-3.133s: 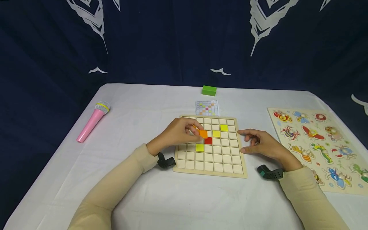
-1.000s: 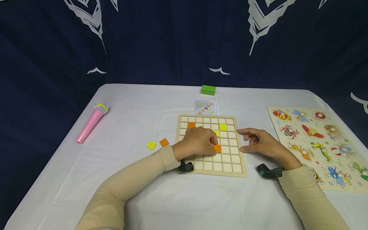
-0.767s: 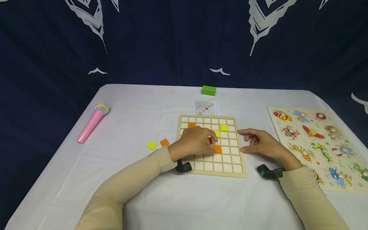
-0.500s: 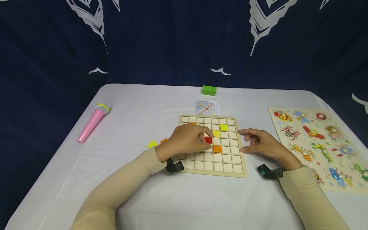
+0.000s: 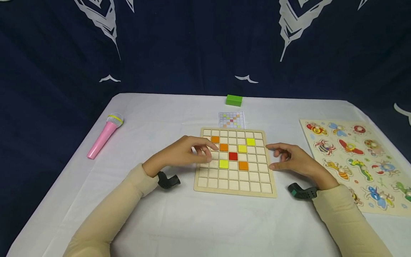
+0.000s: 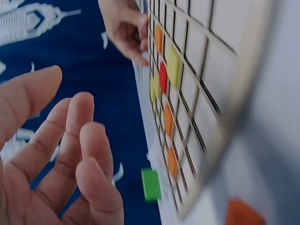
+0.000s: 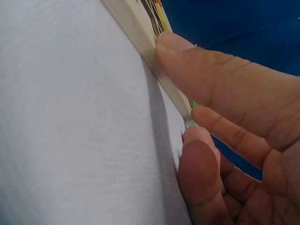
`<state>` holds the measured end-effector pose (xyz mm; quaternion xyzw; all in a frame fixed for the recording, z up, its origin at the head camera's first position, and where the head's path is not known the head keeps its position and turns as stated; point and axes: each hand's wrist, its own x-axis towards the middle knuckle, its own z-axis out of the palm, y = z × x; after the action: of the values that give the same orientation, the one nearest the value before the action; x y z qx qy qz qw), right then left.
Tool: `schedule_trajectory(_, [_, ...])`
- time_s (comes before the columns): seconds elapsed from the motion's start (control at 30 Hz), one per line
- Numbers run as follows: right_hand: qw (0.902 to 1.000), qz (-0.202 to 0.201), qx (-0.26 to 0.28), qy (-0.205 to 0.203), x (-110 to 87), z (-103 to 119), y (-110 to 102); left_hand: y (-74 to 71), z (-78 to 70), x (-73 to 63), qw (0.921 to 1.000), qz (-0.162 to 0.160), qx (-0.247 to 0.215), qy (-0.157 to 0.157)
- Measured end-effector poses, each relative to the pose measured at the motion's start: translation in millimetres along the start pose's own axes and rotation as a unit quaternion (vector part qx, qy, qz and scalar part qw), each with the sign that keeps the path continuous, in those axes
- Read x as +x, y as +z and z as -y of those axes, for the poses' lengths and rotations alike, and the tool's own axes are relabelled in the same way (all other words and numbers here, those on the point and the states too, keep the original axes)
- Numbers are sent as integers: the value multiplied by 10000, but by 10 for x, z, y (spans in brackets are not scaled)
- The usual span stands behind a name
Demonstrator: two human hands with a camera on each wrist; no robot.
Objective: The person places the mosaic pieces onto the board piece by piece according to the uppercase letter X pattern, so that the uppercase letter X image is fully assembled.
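Observation:
My left hand (image 5: 184,151) hovers over the left edge of a wooden grid board (image 5: 234,194), its fingers relaxed and holding nothing. In the left wrist view its thumb and fingers stand apart. Coloured square tiles lie in the grid: a red tile (image 5: 233,156), orange tiles (image 5: 243,165) and yellow tiles (image 5: 223,164). A blurred orange tile (image 6: 243,213) lies off the board on the cloth; the left hand hides that spot in the head view. My right hand (image 5: 290,160) touches the board's right edge with thumb and forefinger; the right wrist view shows the thumb against the rim.
A small printed pattern card (image 5: 232,119) lies behind the board, with a green block (image 5: 234,100) beyond it. The pink toy microphone (image 5: 105,137) is at the left. An insect puzzle board (image 5: 356,160) lies beside the right arm on the white cloth (image 5: 205,225).
My left hand has let go of an orange tile in the grid, right of and below the red one, and moved left to the board's edge. The right hand stays put.

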<state>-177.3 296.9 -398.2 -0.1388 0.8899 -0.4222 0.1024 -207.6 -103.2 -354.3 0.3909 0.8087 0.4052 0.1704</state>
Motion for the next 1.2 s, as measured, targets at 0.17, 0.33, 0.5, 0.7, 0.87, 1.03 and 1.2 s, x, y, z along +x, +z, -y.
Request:
schedule_trajectory(0.17, [10000,-3,1,18,4,-3,-2,-182,159,-165,9986,236,-391,-275])
schedule_trajectory(0.33, [10000,12,5,8,7,-7,2,-347,296,-347,9949,384,-678,-637])
schedule_trajectory(0.5, [10000,16,1,0,9,0,-1,-496,480,-497,9885,368,-865,-1187])
schedule_trajectory(0.7, [10000,5,11,-30,7,-8,2,-635,669,-619,9818,292,-721,-1732])
schedule_trajectory(0.87, [10000,-8,27,-79,-4,-18,-1,-708,746,-684,9814,264,-645,-1790])
schedule_trajectory(1.03, [10000,-4,40,-63,-5,-16,-4,-709,778,-722,9806,329,-620,-1831])
schedule_trajectory(1.2, [10000,15,41,-50,-4,-15,-4,-640,766,-715,9837,229,26,-1782])
